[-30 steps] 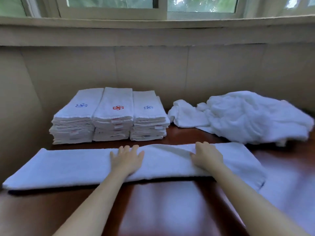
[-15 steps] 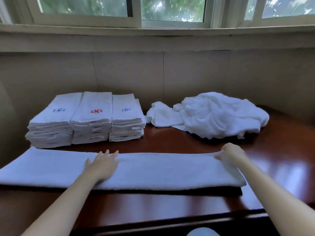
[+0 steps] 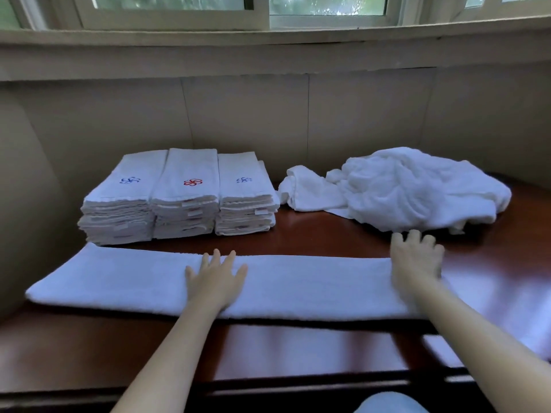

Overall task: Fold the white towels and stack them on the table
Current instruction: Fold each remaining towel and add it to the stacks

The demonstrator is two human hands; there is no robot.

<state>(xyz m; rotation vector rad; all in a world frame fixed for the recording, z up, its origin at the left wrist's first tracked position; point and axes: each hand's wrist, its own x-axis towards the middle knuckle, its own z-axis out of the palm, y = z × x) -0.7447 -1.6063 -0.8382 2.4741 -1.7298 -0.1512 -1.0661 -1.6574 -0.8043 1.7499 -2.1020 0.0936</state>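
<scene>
On the glossy red-brown wooden surface (image 3: 298, 353), near its front edge, a long white terry towel (image 3: 298, 284) folded into a narrow strip lies flat and runs from left to right. The left hand (image 3: 216, 281) rests palm down on the middle of this strip. Its grip is fully open, with the fingers straight and spread, and it holds nothing. The right hand (image 3: 416, 263) lies palm down on the right end of the strip. Its grip is open as well, and the spread fingertips reach past the far edge of the towel. This hand is a little blurred, so I cannot tell if the fingertips touch the wood.

Behind the strip, at the left and close to the wall, three piles of folded white towels stand side by side and touch one another. The left stack (image 3: 119, 210) carries a blue flower-like emblem on top, the middle stack (image 3: 185, 198) a red one, and the right stack (image 3: 246, 201) a smaller blue one. To the right of them, with a gap between, lies a loose heap of crumpled white towels (image 3: 417, 192), just behind the right hand.

A beige panelled wall (image 3: 357, 120) rises behind everything, with a white-framed window (image 3: 179, 7) above it. At the bottom edge a piece of light blue cloth (image 3: 390, 405) shows; what it is I cannot tell.
</scene>
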